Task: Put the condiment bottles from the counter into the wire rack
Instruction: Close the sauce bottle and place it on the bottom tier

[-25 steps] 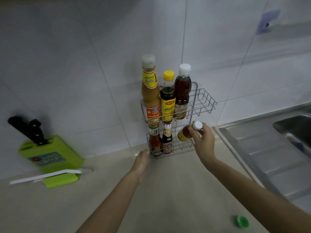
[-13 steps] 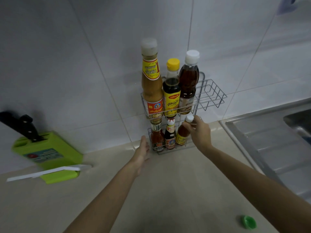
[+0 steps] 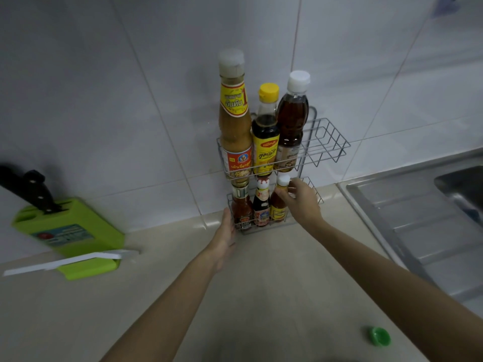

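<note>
A two-tier wire rack (image 3: pixel 329 145) stands against the tiled wall. Its upper shelf holds a tall brown sauce bottle (image 3: pixel 234 126), a dark bottle with a yellow cap (image 3: pixel 265 137) and a brown bottle with a white cap (image 3: pixel 290 126). On the lower shelf stand a red sauce bottle (image 3: pixel 241 205), a small dark bottle (image 3: pixel 261 205) and a small orange bottle with a white cap (image 3: pixel 277 207). My right hand (image 3: pixel 303 202) pinches the neck of that orange bottle, which stands upright in the shelf. My left hand (image 3: pixel 226 236) rests with straight fingers against the rack's lower left corner.
A green knife block (image 3: pixel 70 231) with black-handled knives sits at the left on the counter, a white strip (image 3: pixel 68 262) lying in front of it. A steel sink (image 3: pixel 423 220) lies to the right. A small green cap (image 3: pixel 379 335) lies on the counter near the front right.
My right hand carried the tilted orange bottle into the lower shelf and stood it upright beside the dark bottle. My left hand moved up to the rack's lower left corner.
</note>
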The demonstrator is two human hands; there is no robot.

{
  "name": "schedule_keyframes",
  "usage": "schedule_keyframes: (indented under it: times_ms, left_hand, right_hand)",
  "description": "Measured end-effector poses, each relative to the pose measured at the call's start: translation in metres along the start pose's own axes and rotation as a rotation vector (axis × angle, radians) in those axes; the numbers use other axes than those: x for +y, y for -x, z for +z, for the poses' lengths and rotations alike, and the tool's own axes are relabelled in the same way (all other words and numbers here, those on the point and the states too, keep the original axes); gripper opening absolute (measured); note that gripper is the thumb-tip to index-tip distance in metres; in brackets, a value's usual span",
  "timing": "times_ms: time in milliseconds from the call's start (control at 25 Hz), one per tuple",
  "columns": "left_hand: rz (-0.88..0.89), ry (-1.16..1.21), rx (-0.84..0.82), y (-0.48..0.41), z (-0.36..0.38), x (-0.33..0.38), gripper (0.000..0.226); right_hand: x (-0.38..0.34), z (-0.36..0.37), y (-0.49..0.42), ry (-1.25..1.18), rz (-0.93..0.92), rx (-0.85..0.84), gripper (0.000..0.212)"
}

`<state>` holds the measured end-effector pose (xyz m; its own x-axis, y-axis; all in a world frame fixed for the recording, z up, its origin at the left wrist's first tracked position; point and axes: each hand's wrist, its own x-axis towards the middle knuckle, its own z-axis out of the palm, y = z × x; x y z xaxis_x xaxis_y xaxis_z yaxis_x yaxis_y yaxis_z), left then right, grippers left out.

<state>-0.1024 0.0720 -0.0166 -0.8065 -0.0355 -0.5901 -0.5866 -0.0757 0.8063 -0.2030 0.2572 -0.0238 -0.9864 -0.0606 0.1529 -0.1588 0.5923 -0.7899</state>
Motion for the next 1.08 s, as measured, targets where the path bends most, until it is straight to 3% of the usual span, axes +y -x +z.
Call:
schedule_keyframes:
  times_ms: [120, 360, 520, 680, 760, 960, 1080]
  left_hand:
    - [0.017, -0.027, 0.002, 0.011, -0.001, -0.003, 0.069]
    - [0.139, -0.411, 0.050, 0.047, 0.024, -0.037, 0.066]
    - [0.204, -0.695, -0.117, 0.077, 0.060, -0.073, 0.056]
    - [0.152, -0.915, -0.285, 0.098, 0.094, -0.103, 0.063]
    - [0.192, -1.004, -0.340, 0.108, 0.110, -0.115, 0.064]
    - [0.245, -1.001, -0.435, 0.129, 0.150, -0.137, 0.076]
    - [0.302, -0.970, -0.454, 0.135, 0.183, -0.151, 0.081]
  right_hand:
    - [0.002, -0.012, 0.011, -0.099, 0.059, 0.012, 0.042]
    - [0.054, -0.062, 0.092, 0.066, 0.062, -0.100, 0.009]
    - [0.102, -0.096, 0.154, 0.343, 0.060, -0.317, 0.006]
    - [0.121, -0.131, 0.194, 0.472, 0.030, -0.356, 0.005]
    - [0.129, -0.143, 0.212, 0.532, 0.079, -0.430, 0.011]
    - [0.148, -0.150, 0.258, 0.620, 0.156, -0.603, 0.052]
    - [0.146, -0.148, 0.265, 0.680, 0.135, -0.549, 0.045]
